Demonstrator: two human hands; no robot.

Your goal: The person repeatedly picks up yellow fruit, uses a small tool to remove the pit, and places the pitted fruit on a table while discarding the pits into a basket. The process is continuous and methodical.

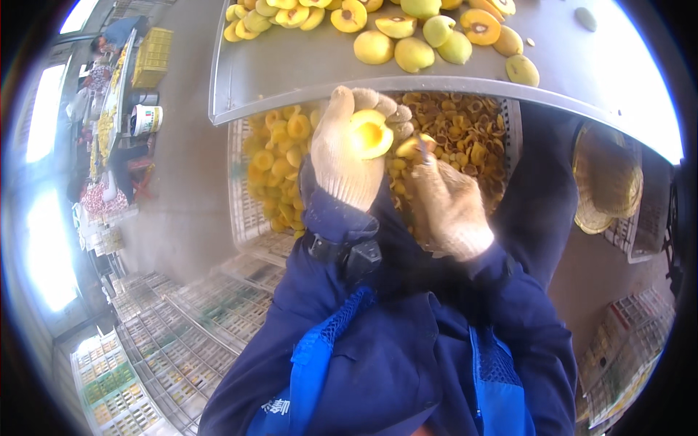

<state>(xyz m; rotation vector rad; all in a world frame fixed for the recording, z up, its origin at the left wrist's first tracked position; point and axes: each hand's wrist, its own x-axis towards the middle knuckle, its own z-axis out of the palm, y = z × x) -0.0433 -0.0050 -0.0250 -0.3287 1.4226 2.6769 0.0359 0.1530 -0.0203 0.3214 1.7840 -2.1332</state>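
Note:
Both my hands wear pale knitted gloves stained by fruit. My left hand (354,149), palm up, cradles a yellow peach half (371,135) whose hollow faces up with the stone out of it. Close by on the right, my right hand (449,200) is closed around a small tool (422,147), of which only a thin dark tip shows. A scooped-out piece of peach (416,145), orange and brown, sits at that tip; whether it contains the stone is hard to see. The two hands are apart, over crates below the table edge.
On the metal table (291,69) lie whole peaches (414,54) and cut halves (349,16). Beneath its edge, one crate holds pitted halves (280,160), another brown stones and scraps (465,123). Stacked crates (182,334) stand left, baskets (608,174) right. People (109,174) sit far left.

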